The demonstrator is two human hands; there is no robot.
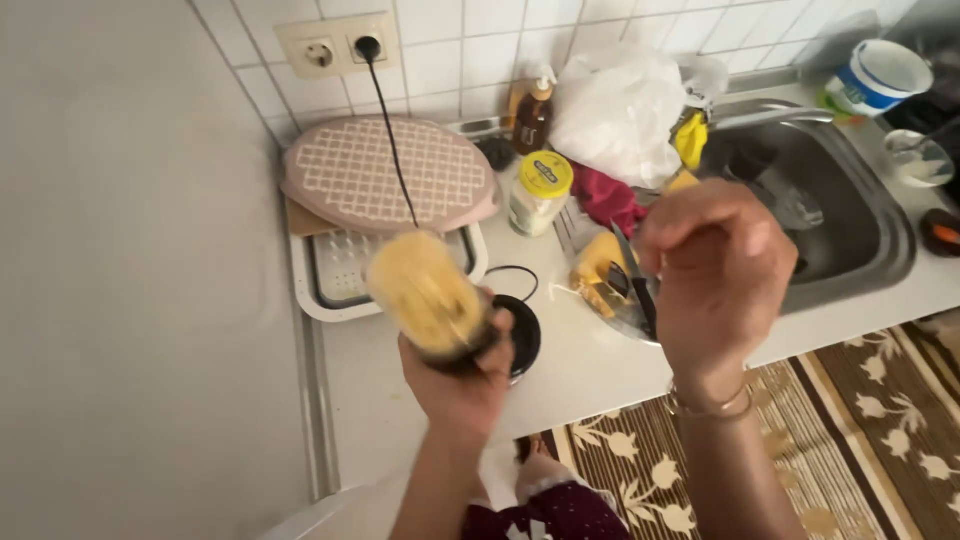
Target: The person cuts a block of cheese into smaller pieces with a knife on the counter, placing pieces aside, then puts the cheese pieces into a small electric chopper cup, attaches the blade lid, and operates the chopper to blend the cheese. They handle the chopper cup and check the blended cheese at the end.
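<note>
From the head view we grip the blender cup [428, 295] of pale yellow mix in our left hand [462, 385], raised above the black blender base [522, 335] at the counter's near edge, while our right hand [715, 275] hovers loosely curled and empty, so steadying the cup comes next.

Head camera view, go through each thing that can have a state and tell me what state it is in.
Clear blender cup of yellow mix: gripped in left hand, tilted, motion-blurred.
Right hand: raised above the counter, whether it holds anything is unclear.
Black plug: plugged into the wall socket.
Yellow-lidded jar: upright, lid on.
Brown pump bottle: upright.
Steel sink: no water visible.
</note>
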